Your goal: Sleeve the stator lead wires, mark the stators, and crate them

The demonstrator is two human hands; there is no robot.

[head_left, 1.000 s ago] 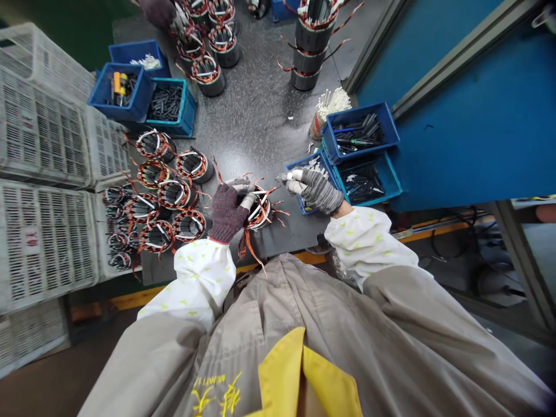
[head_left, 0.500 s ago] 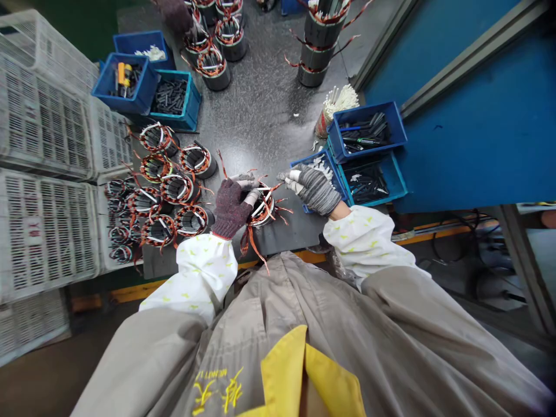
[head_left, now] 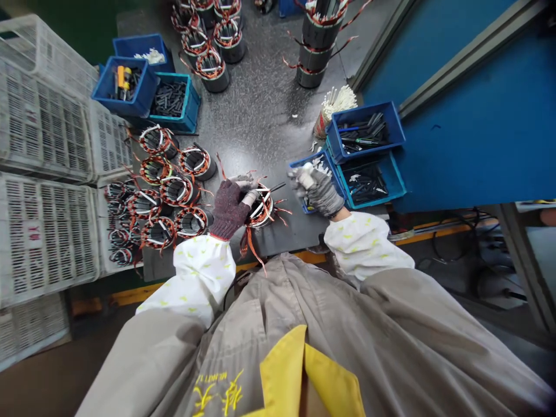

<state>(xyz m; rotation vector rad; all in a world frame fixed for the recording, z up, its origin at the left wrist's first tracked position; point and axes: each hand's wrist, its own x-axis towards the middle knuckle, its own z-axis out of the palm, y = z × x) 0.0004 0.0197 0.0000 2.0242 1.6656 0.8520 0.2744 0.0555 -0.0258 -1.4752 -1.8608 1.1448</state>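
A motor stator (head_left: 263,213) with copper-coloured windings, white ties and loose wire ends stands near the table's front edge. My left hand (head_left: 232,204), in a maroon knitted glove with light fingertips, grips its left and far side. A thin dark sleeve (head_left: 277,187) sticks out from the stator's upper right. My right hand (head_left: 316,188), in a grey knitted glove, is over the near left part of a small blue tray (head_left: 306,204) of white pieces. Its fingers are curled in; what they hold, if anything, is hidden.
More stators (head_left: 178,188) stand on the left, beside stacked white crates (head_left: 47,231). Blue bins (head_left: 125,95) with dark tubes and yellow-handled tools are behind. To the right stand bins of dark sleeves (head_left: 367,136) and a can of white ties (head_left: 336,104). Stacked stators (head_left: 313,55) stand farther back.
My right hand has moved right, away from the stator, and its fingers have curled. The dark sleeve now shows at the stator. Another person's gloved hand has left the far stators.
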